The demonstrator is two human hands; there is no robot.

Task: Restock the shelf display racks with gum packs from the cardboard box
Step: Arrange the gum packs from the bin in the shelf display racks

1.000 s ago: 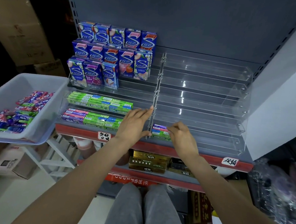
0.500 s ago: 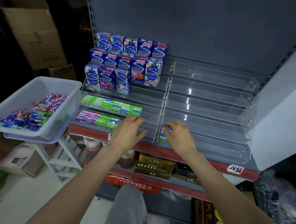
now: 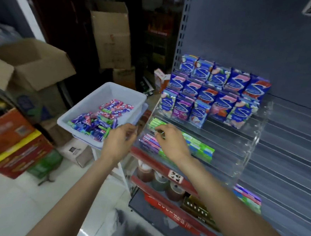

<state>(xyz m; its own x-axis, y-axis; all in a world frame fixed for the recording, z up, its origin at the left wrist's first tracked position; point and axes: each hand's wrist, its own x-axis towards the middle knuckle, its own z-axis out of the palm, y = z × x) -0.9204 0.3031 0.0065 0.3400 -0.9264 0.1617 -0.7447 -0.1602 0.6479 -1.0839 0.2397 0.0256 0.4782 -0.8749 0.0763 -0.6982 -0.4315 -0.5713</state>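
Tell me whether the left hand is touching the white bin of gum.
Cannot tell. In the head view the left hand overlaps the white bin's near corner, but blur hides any contact or gap.

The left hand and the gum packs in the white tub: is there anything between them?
Nothing visible. The left hand hovers at the tub's near right corner, empty, and the loose gum packs lie uncovered in the open tub just left of it.

Blue packs (image 3: 204, 99) (pink swirls) above green sticks (image 3: 202, 148); pale bin (image 3: 104, 94), red shelf edge (image 3: 153, 162).
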